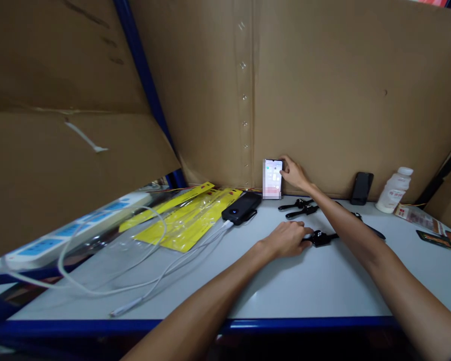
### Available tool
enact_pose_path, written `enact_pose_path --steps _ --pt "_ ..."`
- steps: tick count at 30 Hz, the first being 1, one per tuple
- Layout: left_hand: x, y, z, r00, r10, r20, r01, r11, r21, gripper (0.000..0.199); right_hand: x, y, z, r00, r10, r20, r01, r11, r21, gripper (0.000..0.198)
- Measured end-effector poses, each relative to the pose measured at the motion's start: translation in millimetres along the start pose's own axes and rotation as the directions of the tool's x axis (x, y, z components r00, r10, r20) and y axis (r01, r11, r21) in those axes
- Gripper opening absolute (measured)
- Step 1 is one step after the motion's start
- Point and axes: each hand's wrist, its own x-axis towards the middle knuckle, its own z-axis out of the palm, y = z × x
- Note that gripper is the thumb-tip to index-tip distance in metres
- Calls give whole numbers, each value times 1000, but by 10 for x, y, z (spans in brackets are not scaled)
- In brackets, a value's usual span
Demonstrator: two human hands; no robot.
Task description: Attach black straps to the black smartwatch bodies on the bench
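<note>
A smartphone (272, 179) with its screen lit stands upright against the cardboard wall. My right hand (293, 173) grips its right edge, thumb at the front and a finger near the top corner. Closer to me, my left hand (288, 238) is closed on one end of the strap of a black smartwatch (320, 238), which lies on the table. Two similar black watches (302, 210) lie just behind my left hand. Another black strapped watch (357, 216) is partly hidden by my right forearm.
White cables (180, 260) run from a black power bank (241, 208) across the table's left side. Yellow packets (190, 220) and a white power strip (78, 228) lie further left. At the right are a dark phone (362, 188), a bottle (394, 190) and flat printed packages (436, 239).
</note>
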Motion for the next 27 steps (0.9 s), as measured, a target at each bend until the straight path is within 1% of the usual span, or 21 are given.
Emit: enact_pose_path --steps 4,10,22,27 --pt "2 -8 10 1000 8 -4 -8 1000 1 38 0 38 42 1000 5 1 -5 999 54 51" --pt "-1 -13 21 1000 1 -5 -1 1000 9 37 24 66 114 1000 2 -7 -2 997 82 53" --pt "-2 -17 22 1000 -3 3 3 1000 3 40 -35 107 139 999 -33 -28 35 996 87 56" --pt "-7 -14 21 1000 -3 1 3 1000 -2 41 -23 112 146 1000 -11 -21 12 997 74 56"
